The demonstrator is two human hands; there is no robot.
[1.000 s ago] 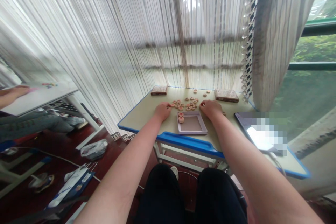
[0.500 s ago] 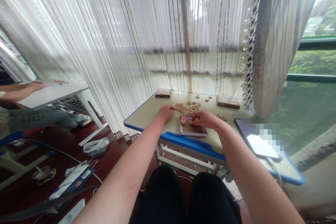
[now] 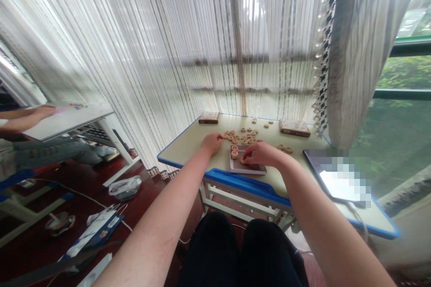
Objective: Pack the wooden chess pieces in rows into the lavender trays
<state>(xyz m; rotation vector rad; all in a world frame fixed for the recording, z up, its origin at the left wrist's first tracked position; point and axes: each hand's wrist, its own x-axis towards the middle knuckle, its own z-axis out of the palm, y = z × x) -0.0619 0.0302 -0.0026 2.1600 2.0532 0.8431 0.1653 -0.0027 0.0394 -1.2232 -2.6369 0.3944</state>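
Round wooden Chinese chess pieces [image 3: 249,136] lie in a loose cluster on the table [image 3: 188,145]. In front of them stands a shallow open box [image 3: 251,171], with two red-marked pieces [image 3: 234,151] along its left side. My right hand [image 3: 257,152] reaches down into this box, its fingers closed on a Chinese chess piece [image 3: 243,160] close to the box floor. At the cluster's left edge is my left hand [image 3: 213,142], thumb and fingers pinched on a small piece that they mostly cover.
Two flat boxes stand at the back, one on the left [image 3: 208,118] and one on the right [image 3: 294,127]. A tablet [image 3: 336,179] with a cable lies at the right. Another person's hands [image 3: 43,111] rest on a white table at far left. A plastic bag [image 3: 124,187] is on the floor.
My right hand has moved slightly left and lower inside the box with its piece. My left hand stays by the cluster, almost unmoved. The view has shifted slightly.
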